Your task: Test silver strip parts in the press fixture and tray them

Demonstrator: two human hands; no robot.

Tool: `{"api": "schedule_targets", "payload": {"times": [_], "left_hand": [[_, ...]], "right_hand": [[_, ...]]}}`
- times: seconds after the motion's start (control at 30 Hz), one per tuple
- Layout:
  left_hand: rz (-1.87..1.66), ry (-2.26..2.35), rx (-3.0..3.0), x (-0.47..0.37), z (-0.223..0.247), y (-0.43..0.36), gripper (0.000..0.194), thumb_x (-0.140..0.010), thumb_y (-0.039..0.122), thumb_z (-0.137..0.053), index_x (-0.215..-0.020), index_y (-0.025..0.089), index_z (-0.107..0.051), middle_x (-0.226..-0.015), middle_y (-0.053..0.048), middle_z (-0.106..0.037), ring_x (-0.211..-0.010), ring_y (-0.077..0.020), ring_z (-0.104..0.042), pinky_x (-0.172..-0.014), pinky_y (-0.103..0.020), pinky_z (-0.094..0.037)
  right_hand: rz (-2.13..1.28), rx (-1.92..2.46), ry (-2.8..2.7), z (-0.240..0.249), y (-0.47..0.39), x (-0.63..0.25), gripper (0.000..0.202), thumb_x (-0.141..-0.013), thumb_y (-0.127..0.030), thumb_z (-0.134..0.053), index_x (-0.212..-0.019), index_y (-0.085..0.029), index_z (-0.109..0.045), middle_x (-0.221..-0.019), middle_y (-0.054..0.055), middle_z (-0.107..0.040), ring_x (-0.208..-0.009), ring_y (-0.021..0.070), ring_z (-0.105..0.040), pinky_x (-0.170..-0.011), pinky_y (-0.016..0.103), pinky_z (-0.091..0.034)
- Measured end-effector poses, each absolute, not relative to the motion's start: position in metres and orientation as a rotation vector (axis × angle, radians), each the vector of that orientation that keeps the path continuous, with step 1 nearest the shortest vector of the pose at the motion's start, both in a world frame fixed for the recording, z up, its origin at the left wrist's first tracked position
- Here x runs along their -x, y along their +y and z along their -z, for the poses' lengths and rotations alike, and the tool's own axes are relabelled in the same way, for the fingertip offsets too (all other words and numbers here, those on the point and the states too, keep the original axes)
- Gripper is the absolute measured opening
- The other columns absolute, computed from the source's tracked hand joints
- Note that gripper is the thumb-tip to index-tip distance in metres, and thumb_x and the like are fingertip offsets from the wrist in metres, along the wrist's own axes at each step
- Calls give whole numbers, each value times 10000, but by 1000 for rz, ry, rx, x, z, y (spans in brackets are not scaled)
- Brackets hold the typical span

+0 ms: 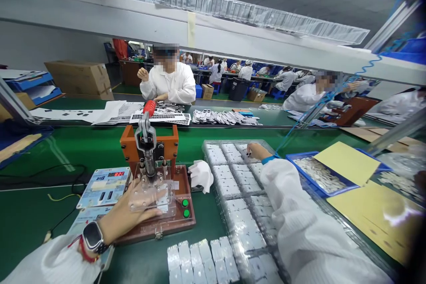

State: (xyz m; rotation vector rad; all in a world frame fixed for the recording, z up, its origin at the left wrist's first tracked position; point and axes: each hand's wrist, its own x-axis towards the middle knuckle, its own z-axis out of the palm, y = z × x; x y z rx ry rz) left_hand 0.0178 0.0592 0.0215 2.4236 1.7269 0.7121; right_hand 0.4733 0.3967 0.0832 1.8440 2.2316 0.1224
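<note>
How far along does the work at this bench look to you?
Plates fill much of the clear tray; more plates lie beside it. Which are done, which left, I cannot tell. In hand now: left hand at the clamp fixture, right hand at the tray.

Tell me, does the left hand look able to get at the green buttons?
Probably yes: the green buttons look uncovered and near the left hand, though its fingers seem beneath the clear plate and may need to slide out.

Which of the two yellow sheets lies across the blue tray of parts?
The farther one: it covers part of the blue tray. The other yellow sheet lies nearer the camera and carries a bright glare.
</note>
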Motion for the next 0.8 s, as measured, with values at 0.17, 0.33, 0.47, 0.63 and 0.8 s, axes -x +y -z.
{"api": "schedule_targets", "payload": {"times": [0.17,0.33,0.47,0.63,0.8], "left_hand": [[-789,1687,-2333,-18,-17,59,604,-840,643,-566,-1392,419,-463,-1363,-7,-574,-1281,-354,-463,-1083,-534,-332],[-783,1728,-2206,-15,-18,48,663,-827,630,-593,-1420,374,-442,-1455,-60,-472,-1328,-379,-393,-1035,-530,-406],[-667,1744,-2119,-5,-25,37,651,-875,607,-536,-1447,323,-410,-1514,-90,-378,-1360,-379,-349,-1059,-541,-384],[-620,1750,-2119,0,-32,33,577,-913,567,-507,-1433,330,-428,-1479,-86,-426,-1348,-356,-367,-1083,-547,-347],[-655,1750,-2184,-3,-30,37,582,-855,580,-596,-1373,329,-508,-1467,-104,-427,-1344,-370,-356,-1086,-564,-319]], "right_hand": [[-177,-1868,2339,-81,385,-467,268,-922,-378,-542,-1016,-137,-612,-1066,66,-619,-1004,174,-583,-903,381,-485],[-173,-1942,2367,-76,377,-467,255,-917,-372,-546,-982,-138,-625,-1017,57,-637,-977,166,-585,-899,357,-464],[-167,-2023,2350,-74,374,-464,177,-882,-292,-581,-886,-130,-651,-936,63,-659,-900,157,-592,-828,317,-459],[-247,-2125,2404,-85,364,-436,218,-792,-40,-500,-888,-101,-686,-914,145,-672,-839,216,-622,-732,304,-438],[-503,-2153,2670,-112,322,-379,337,-852,-72,-368,-1058,-94,-634,-1094,191,-617,-1010,281,-593,-841,371,-449]]}}
